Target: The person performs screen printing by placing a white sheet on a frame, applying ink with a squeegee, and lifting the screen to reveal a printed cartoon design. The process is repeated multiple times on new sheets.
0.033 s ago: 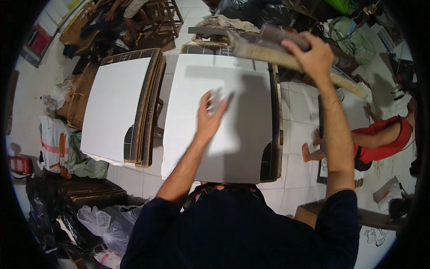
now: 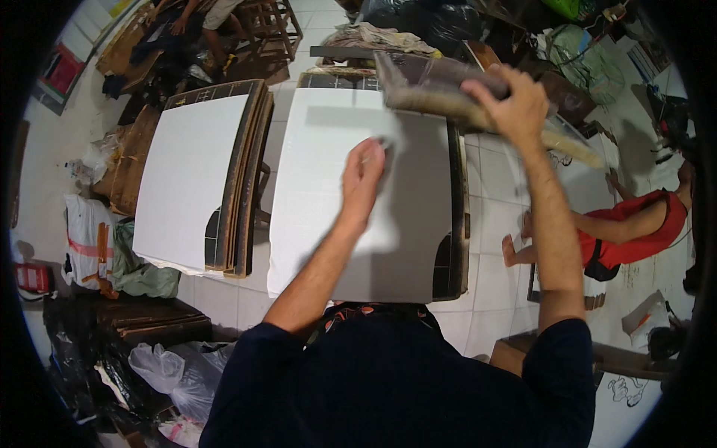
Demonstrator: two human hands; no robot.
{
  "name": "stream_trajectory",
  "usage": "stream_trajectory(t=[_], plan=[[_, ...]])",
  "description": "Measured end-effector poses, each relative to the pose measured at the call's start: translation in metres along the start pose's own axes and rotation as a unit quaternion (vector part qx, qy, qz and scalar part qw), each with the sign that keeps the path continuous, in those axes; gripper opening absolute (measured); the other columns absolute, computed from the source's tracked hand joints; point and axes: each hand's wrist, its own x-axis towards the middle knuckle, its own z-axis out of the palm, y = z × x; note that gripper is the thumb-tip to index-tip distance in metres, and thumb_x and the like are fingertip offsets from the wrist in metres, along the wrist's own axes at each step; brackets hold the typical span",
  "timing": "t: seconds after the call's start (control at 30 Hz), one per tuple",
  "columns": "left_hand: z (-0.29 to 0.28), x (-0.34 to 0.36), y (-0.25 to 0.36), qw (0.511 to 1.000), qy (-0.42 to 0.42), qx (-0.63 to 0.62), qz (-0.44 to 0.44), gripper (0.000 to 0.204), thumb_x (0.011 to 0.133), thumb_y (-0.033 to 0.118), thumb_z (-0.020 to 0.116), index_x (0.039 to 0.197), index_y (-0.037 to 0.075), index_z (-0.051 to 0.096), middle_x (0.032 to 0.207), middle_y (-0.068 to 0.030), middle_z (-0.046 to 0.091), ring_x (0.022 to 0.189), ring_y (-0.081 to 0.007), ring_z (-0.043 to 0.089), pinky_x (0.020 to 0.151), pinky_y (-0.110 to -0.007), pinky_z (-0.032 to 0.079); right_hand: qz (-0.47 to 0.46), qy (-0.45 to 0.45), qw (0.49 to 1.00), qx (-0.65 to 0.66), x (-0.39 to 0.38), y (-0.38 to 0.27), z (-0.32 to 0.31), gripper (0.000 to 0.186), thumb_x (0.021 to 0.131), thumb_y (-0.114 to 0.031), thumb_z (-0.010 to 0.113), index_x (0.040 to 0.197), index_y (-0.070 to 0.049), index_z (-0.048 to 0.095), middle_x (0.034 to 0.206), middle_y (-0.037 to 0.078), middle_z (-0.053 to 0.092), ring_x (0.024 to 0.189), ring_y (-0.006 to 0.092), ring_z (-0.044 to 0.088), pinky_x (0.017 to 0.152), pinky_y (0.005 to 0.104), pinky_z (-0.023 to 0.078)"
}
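My right hand point(image 2: 517, 104) is raised at the upper right, its fingers wrapped over a wooden-edged printing screen point(image 2: 426, 100). The screen is tilted above the far right of a board, its pale edge towards me and its brownish face partly hidden. Below and to the left, my left hand point(image 2: 362, 179) hovers over a white sheet point(image 2: 317, 179) with its fingers drawn together. Whatever they may pinch is too small and blurred to make out. The sheet covers most of a dark board point(image 2: 448, 280), whose gridded corner shows near me.
On the left stands a stack of boards point(image 2: 243, 194) topped by another white sheet point(image 2: 190, 179). Plastic bags point(image 2: 179, 377) lie at the lower left. A person in red point(image 2: 646, 231) is low on the floor at the right. Another person's hand point(image 2: 178, 27) shows at the far left.
My left hand has moved slightly right and up, and its spread fingers have come together. My right hand and the screen have shifted a little left and lower.
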Motion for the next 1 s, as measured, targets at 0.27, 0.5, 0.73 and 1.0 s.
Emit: stream_trajectory(t=[0.27, 0.5, 0.73, 1.0], plan=[[0.010, -0.028, -0.087, 0.827, 0.286, -0.286, -0.390, 0.084, 0.099, 0.064, 0.039, 0.149, -0.004, 0.040, 0.140, -0.0222, 0.049, 0.129, -0.0327, 0.051, 0.110, -0.052, 0.045, 0.060, -0.222, 0.972, 0.054, -0.222, -0.055, 0.070, 0.046, 0.083, -0.053, 0.079, 0.105, -0.013, 0.072, 0.102, 0.005, 0.067, 0.103, 0.0279, 0.061, 0.093, 0.0461, 0.042], [-0.054, -0.050, -0.173, 0.888, 0.185, 0.420, -0.041, 0.091, 0.081, 0.036, 0.086, 0.148, -0.006, 0.040, 0.132, -0.0227, 0.057, 0.124, -0.0393, 0.056, 0.105, -0.049, 0.046, 0.061, -0.410, 0.907, 0.074, -0.244, -0.031, 0.137, 0.036, 0.086, -0.035, 0.080, 0.111, -0.013, 0.067, 0.105, 0.006, 0.068, 0.104, 0.0295, 0.063, 0.091, 0.0473, 0.043], [-0.078, -0.043, -0.179, 0.780, -0.063, 0.615, 0.098, 0.122, 0.066, 0.030, 0.096, 0.160, -0.004, 0.027, 0.163, -0.0230, 0.036, 0.156, -0.0399, 0.029, 0.126, -0.058, 0.022, 0.068, -0.436, 0.891, 0.107, -0.246, -0.038, 0.120, 0.030, 0.082, -0.018, 0.082, 0.108, -0.013, 0.067, 0.099, 0.005, 0.066, 0.099, 0.0291, 0.063, 0.086, 0.0465, 0.042], [-0.077, -0.046, -0.187, 0.767, -0.050, 0.634, 0.086, 0.125, 0.059, 0.030, 0.098, 0.157, -0.009, 0.031, 0.157, -0.0259, 0.044, 0.153, -0.0399, 0.035, 0.126, -0.057, 0.025, 0.015, -0.262, 0.961, 0.092, -0.171, 0.026, 0.246, 0.033, 0.076, -0.021, 0.086, 0.101, -0.014, 0.066, 0.095, 0.004, 0.065, 0.098, 0.0284, 0.063, 0.084, 0.0458, 0.044]])
